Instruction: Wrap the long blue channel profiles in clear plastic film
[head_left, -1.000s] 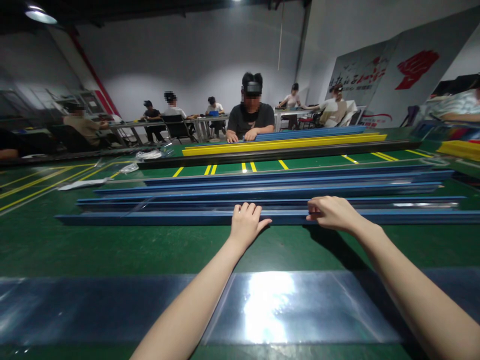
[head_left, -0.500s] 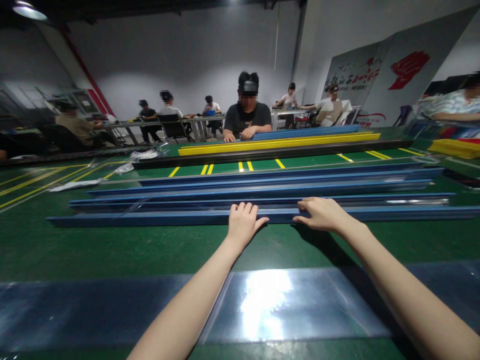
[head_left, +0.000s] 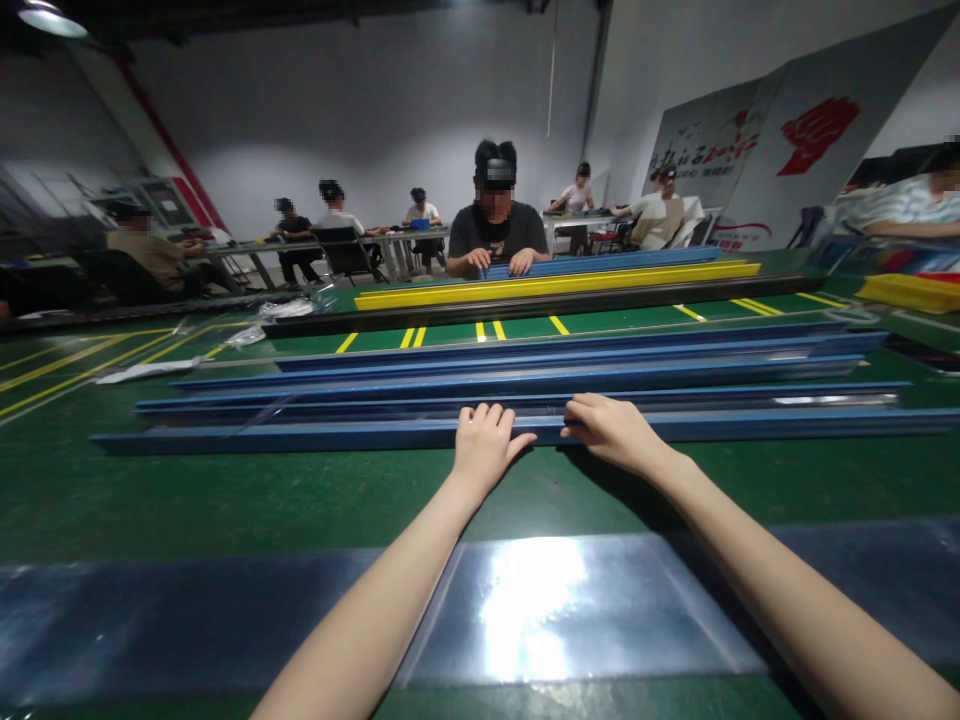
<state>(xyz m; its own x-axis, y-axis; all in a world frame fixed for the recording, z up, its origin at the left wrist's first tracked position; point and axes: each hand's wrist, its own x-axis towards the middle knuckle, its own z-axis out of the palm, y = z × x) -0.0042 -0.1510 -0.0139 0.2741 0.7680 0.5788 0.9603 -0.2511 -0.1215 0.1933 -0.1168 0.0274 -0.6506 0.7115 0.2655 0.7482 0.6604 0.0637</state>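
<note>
A long blue plastic channel strip (head_left: 300,438) lies across the green table in front of me. My left hand (head_left: 484,440) is closed over it, fingers curled across the upper edge and thumb along the front wall. To its right, my right hand (head_left: 607,430) grips the same strip, thumb at the front and fingers over the top. Just behind it is another blue channel strip (head_left: 780,398), with clear film showing at its right part. Farther back, more blue strips (head_left: 525,382) lie roughly parallel. The fingertips inside the channel are partly hidden.
A wide, shiny transparent sheet (head_left: 637,610) covers the near table under my forearms. Beyond the blue strips lie a black strip (head_left: 450,317) and a yellow strip (head_left: 555,285). A co-worker (head_left: 496,230) sits opposite, hands at another blue strip. A yellow tray (head_left: 911,293) stands far right.
My right hand has slid left along the strip, closer to my left hand, which stays in place. The co-worker's hands opposite have shifted to the right.
</note>
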